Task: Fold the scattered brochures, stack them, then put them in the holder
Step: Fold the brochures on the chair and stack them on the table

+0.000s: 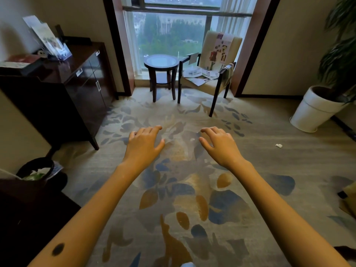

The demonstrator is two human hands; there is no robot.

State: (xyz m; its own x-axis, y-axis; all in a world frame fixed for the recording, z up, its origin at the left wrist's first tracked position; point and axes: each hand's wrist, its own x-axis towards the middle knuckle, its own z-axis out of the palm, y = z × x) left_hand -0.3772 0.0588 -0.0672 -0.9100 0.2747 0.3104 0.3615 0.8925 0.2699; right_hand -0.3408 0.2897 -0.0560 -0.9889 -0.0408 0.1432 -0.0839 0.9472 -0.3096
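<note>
Several unfolded brochures (pixel 200 74) lie scattered on the seat of a cream armchair (pixel 212 84) by the window, and one large sheet (pixel 219 49) leans against its backrest. A clear brochure holder (pixel 51 43) with leaflets in it stands on the dark cabinet (pixel 81 70) at the left. Both my arms stretch out over the carpet. My left hand (pixel 143 143) and my right hand (pixel 219 144) hover palm down with loosely curled fingers, holding nothing, well short of the chair.
A small round side table (pixel 161 63) stands left of the chair. A white planter (pixel 316 106) with a plant is at the right. A black bin (pixel 38 170) sits at the lower left. A paper scrap (pixel 278 145) lies on the carpet.
</note>
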